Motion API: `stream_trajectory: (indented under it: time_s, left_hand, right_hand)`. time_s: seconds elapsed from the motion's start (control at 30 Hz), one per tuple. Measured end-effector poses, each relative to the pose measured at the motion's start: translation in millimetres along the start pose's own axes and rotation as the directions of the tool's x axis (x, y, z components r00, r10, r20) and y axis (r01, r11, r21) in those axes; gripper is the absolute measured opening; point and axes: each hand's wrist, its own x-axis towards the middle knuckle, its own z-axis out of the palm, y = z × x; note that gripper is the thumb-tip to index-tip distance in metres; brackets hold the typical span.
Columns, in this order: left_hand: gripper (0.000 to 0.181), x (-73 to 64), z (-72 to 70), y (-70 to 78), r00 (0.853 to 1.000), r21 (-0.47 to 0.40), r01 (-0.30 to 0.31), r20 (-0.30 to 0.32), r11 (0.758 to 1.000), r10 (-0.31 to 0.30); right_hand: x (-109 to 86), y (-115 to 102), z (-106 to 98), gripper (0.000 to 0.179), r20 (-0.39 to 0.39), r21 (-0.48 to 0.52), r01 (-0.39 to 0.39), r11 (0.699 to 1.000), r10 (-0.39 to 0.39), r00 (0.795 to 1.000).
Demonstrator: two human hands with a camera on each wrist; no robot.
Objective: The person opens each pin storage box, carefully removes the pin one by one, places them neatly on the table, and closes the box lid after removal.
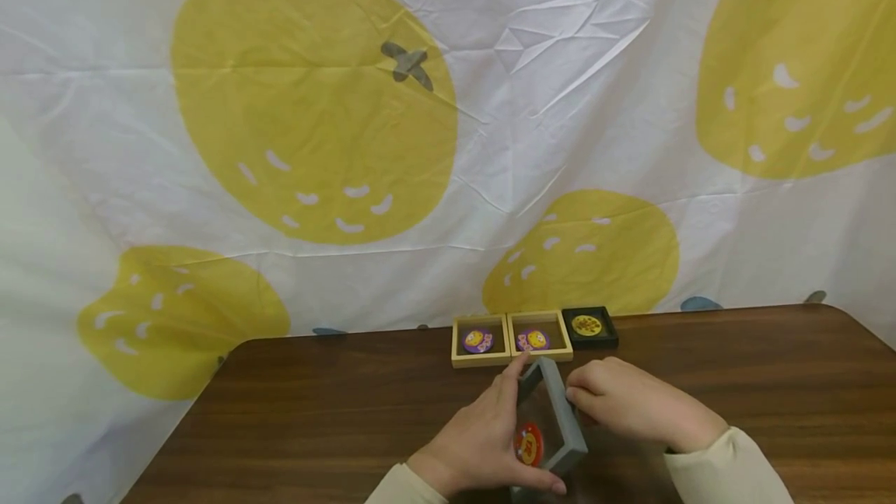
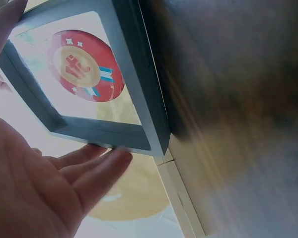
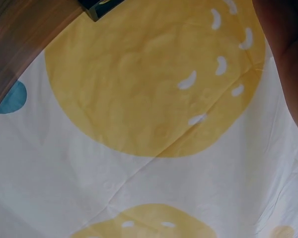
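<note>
My left hand [image 1: 483,438] holds a grey square display frame [image 1: 563,411], tilted up on edge over the table. Its thumb lies along the near side and the fingers along the far side. Inside the frame, a round red badge [image 2: 87,67] with a gold centre and a blue-and-white ribbon design appears suspended in a clear window. My right hand [image 1: 633,399] is beside the frame's right rail, its fingers curled and the thumb tip right at the rail. I cannot tell whether those fingers grip it. The right wrist view mostly misses the fingers.
Two pale wooden frames [image 1: 455,352] with purple-and-yellow badges stand side by side at the table's back edge. Right of them is a black frame [image 1: 612,339] holding a yellow round piece. Behind the brown table [image 1: 315,411] hangs a white curtain [image 1: 476,14] with yellow fruit prints.
</note>
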Motion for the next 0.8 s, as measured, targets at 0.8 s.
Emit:
stream_trajectory:
  time_s: [0.8]
  left_hand:
    - [0.138,-2.8,-7.1,-2.3,0.982,-0.201,0.108,0.177,0.974,-0.073]
  right_hand:
    - [2.8,-6.0,5.0,0.024,-0.026,-0.021,0.120,0.993,-0.120,0.992]
